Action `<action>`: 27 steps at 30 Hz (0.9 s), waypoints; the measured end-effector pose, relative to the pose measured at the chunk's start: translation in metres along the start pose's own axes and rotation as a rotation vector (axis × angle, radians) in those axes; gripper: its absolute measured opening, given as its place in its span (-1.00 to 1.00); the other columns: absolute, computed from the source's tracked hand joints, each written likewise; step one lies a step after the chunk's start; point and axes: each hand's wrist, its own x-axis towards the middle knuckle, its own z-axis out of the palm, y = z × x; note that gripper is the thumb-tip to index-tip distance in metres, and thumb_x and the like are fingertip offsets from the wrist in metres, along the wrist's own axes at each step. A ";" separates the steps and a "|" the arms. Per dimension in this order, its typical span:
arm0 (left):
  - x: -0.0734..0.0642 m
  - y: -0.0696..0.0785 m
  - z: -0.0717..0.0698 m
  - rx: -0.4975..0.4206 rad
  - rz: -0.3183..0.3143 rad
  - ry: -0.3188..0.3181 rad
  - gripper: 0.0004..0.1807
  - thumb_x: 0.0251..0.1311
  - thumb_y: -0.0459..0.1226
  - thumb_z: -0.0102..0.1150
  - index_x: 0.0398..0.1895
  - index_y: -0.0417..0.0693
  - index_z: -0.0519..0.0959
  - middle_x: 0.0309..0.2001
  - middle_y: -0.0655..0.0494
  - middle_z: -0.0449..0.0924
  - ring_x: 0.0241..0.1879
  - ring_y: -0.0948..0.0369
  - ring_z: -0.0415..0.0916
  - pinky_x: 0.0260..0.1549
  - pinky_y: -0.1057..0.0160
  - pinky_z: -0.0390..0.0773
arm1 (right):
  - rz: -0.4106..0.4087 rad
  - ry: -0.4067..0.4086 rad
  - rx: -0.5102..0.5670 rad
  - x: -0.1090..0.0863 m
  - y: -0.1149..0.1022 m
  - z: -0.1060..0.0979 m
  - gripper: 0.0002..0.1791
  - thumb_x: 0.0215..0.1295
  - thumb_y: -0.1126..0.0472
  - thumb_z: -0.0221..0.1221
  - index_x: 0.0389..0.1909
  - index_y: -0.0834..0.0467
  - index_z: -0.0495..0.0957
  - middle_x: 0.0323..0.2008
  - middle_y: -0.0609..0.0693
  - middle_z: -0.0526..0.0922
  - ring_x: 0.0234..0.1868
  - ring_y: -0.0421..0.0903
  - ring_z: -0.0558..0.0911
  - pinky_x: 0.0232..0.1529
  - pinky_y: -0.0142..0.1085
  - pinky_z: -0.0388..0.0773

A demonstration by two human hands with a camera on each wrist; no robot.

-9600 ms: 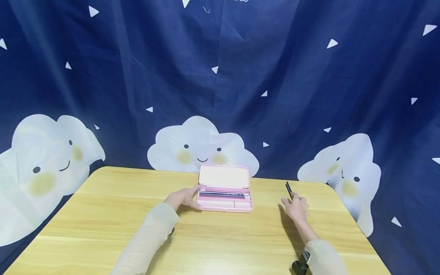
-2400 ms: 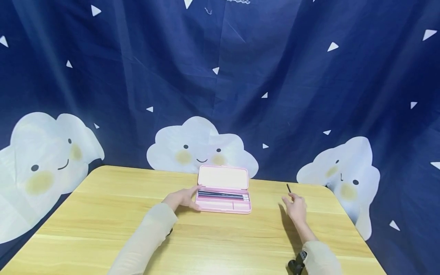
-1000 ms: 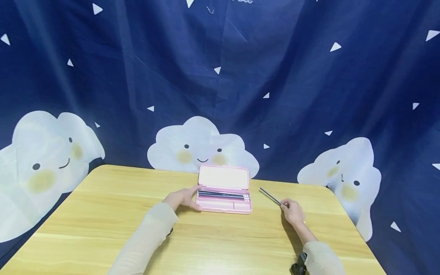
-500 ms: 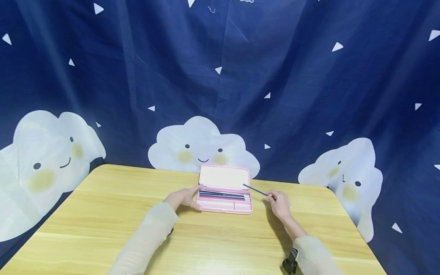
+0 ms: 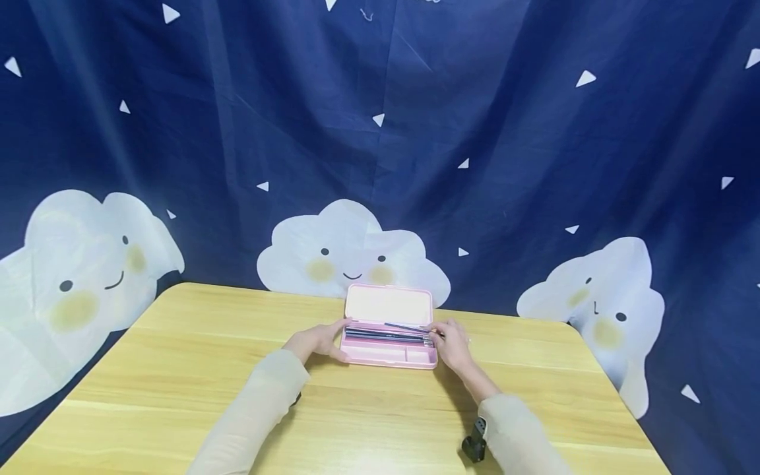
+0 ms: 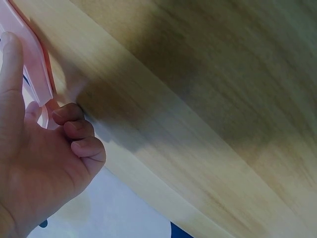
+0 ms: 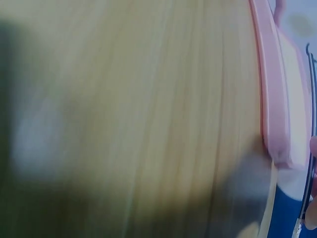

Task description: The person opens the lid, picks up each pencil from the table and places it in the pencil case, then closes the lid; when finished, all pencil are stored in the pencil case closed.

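Observation:
A pink pencil case [image 5: 375, 355] stands on the table with its lid raised; several dark pencils [image 5: 382, 337] lie in its long rear compartment. My left hand [image 5: 317, 342] grips the case's left end between thumb and index finger. In the left wrist view, that hand [image 6: 44, 153] has its other fingers curled beside the case [image 6: 34, 59]. At the right end, my right hand [image 5: 454, 344] pinches one dark pencil [image 5: 406, 326] near its end, slanting over the back of the case. The right wrist view shows this pencil [image 7: 306, 198] between fingertips, its pale end downward.
The wooden table [image 5: 178, 369] reaches back to a dark blue curtain [image 5: 297, 132] with white clouds. The case's front holds two shallow compartments. A black wrist device [image 5: 475, 441] hangs at the right sleeve.
Two pencil tips showed by my right hand at first, later one. That hand has since carried one pencil leftward from the table's right side to the case. My left hand stays put.

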 end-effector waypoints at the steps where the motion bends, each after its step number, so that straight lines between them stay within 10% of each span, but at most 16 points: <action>1: 0.000 0.000 0.000 -0.004 -0.003 0.001 0.07 -0.18 0.00 0.41 0.40 0.06 0.00 0.24 -0.36 0.21 0.21 -0.20 0.21 0.18 -0.14 0.23 | -0.014 -0.010 -0.010 0.002 -0.002 0.003 -0.89 0.07 0.36 0.21 -0.37 0.16 0.65 -0.37 0.06 0.51 -0.23 0.07 0.44 -0.16 -0.01 0.31; 27: 0.000 0.001 0.000 -0.007 -0.015 0.000 0.08 -0.20 0.03 0.40 0.41 0.07 -0.01 0.26 -0.33 0.19 0.22 -0.19 0.19 0.17 -0.16 0.22 | -0.181 -0.068 -0.166 0.019 -0.033 0.049 -0.91 0.10 0.32 0.21 -0.45 0.07 0.64 -0.48 -0.08 0.49 -0.33 -0.05 0.47 -0.24 -0.11 0.37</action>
